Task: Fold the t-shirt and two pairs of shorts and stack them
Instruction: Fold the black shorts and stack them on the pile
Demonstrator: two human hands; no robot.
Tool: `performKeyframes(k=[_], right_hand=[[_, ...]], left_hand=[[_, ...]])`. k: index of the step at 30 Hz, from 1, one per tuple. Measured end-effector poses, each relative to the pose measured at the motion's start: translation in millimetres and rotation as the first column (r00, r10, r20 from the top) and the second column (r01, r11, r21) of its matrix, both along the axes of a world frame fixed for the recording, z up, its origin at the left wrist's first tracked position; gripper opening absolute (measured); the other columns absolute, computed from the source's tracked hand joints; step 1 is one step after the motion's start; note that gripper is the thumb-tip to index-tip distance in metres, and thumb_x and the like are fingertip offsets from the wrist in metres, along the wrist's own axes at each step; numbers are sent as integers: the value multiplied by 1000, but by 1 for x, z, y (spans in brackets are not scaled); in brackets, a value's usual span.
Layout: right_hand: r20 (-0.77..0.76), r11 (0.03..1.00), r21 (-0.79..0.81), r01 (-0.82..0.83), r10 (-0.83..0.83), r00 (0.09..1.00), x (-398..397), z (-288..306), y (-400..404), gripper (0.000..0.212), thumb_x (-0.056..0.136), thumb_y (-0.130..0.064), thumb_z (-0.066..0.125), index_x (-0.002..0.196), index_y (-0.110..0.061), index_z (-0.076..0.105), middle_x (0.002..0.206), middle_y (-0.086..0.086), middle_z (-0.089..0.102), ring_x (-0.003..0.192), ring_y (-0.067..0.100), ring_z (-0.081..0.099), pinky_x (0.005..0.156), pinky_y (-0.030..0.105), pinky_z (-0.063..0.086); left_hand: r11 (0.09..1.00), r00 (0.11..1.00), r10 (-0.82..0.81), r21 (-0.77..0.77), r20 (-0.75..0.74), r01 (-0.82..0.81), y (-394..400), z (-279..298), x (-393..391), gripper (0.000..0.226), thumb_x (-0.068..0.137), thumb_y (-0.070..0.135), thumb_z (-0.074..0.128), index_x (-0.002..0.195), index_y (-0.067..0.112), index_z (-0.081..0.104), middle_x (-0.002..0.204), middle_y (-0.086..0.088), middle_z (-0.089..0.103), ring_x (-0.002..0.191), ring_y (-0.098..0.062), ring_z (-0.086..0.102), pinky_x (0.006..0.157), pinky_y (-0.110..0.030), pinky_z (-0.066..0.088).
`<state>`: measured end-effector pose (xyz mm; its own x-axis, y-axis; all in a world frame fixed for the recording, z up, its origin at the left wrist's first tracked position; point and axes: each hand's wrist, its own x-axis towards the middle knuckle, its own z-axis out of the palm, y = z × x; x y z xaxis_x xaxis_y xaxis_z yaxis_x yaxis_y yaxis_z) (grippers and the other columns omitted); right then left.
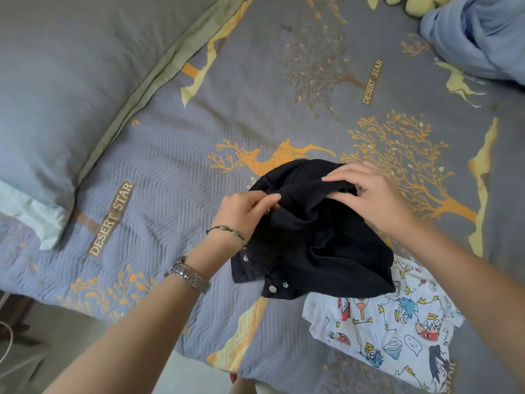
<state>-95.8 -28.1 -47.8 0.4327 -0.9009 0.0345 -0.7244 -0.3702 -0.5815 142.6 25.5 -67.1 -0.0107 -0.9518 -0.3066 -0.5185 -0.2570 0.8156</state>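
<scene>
There was one pair of black denim shorts (309,237), one white cartoon-printed garment (392,339), one grey-blue pillow (56,89), one crumpled light blue cloth (477,32), and one blue-grey quilted bedspread (176,155). Two bare hands showed, left (244,211) and right (369,191). One metal wristwatch (187,275) and one beaded cord bracelet (227,233) were there.

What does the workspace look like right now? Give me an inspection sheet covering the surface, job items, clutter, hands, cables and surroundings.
Surface: bed cover, grey-blue with deer and tree print, lightly wrinkled.
Job's things: black shorts bunched and unfolded, held up at their far edge; cartoon-print garment lying beside and partly under them, near the bed's edge. A third garment: nothing seen for certain.
Clutter: crumpled blue cloth and yellow-green plush item at the far right corner.
Hands: left hand pinches the shorts' edge; right hand grips the same edge further right.
Cables: thin pale cord at the left edge, off the bed.
Surroundings: pillow at left; floor below.
</scene>
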Motion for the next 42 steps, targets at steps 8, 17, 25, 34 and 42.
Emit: performKeyframes(k=[8,17,25,34,42], right_hand=[[132,939,204,278,-308,942,4,9,0,14,85,-24,64,87,-12,72,77,6,68,72,21,61,65,33,45],[176,889,251,382,-430,885,9,4,-3,42,82,-40,63,66,-1,61,60,20,54,54,19,44,54,31,31],[169,857,366,363,-445,880,2,8,-8,7,77,-5,66,79,-12,64,80,8,66,70,9,57,69,19,44],[285,787,322,526,-610,739,-35,20,-32,36,62,3,67,72,-29,53,82,-1,62,57,-3,58,62,16,45],[225,745,280,606,-664,713,-58,8,-40,28,78,-1,68,65,-24,57,62,3,59,44,5,58,50,24,53]], left_hand=[[979,985,-77,201,152,46,3,-3,-22,50,56,51,81,87,20,57,64,11,58,68,-5,55,71,-25,48],[994,964,-100,78,248,83,23,-11,-32,49,65,50,75,102,26,54,92,9,57,88,-11,53,73,-27,45],[982,981,189,-10,41,-189,14,-6,-31,14,83,30,63,78,18,56,62,9,51,63,-18,52,58,-22,41],[957,959,283,-62,-10,-284,-30,17,-20,26,72,45,56,79,19,57,65,8,54,65,-28,59,71,-47,55],[975,960,222,58,-173,-215,-65,16,-55,32,86,34,62,104,8,61,78,2,60,76,-27,67,75,-40,57]])
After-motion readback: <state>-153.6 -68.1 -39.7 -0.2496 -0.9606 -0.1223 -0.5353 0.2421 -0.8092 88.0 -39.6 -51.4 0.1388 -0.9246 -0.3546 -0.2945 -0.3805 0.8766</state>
